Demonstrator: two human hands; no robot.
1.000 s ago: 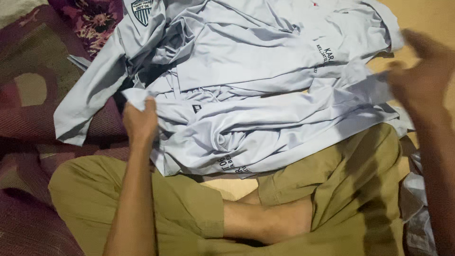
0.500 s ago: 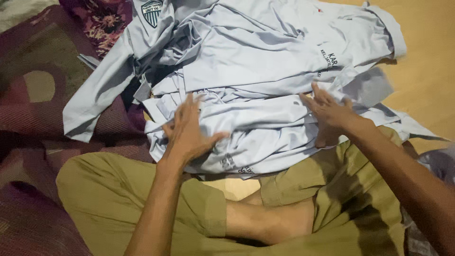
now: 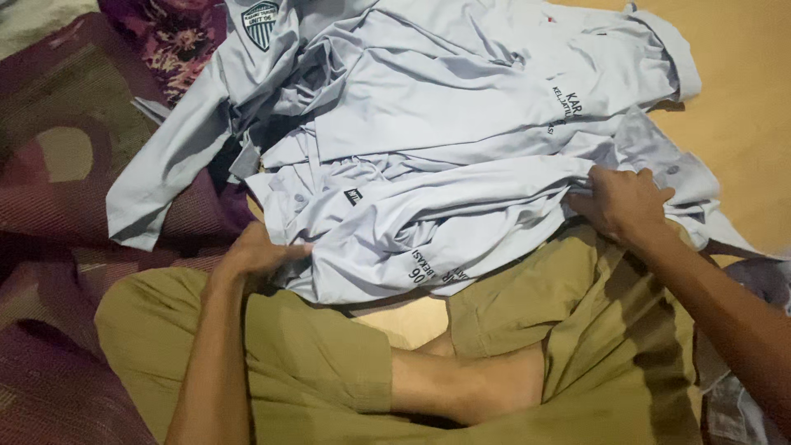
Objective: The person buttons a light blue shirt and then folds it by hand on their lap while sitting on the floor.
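A pile of light grey shirts (image 3: 445, 124) lies crumpled on the floor in front of my crossed legs in olive trousers (image 3: 568, 330). One shirt shows a striped shield badge (image 3: 259, 22) at the top. My left hand (image 3: 259, 251) grips the near left edge of the lowest shirt, fingers curled into the cloth. My right hand (image 3: 622, 202) clutches the cloth at the pile's right side, next to a folded sleeve. Dark printed lettering shows on several folds.
A maroon patterned rug (image 3: 58, 156) covers the floor on the left, with a purple flowered cloth (image 3: 169, 37) at the top left. Tan floor (image 3: 741, 124) lies to the right. Another grey cloth (image 3: 746, 404) sits at the lower right by my arm.
Both hands have moved from flat on the middle of the pile outward to its edges. The left went down to the near left edge, the right to the right side, each now gripping cloth.
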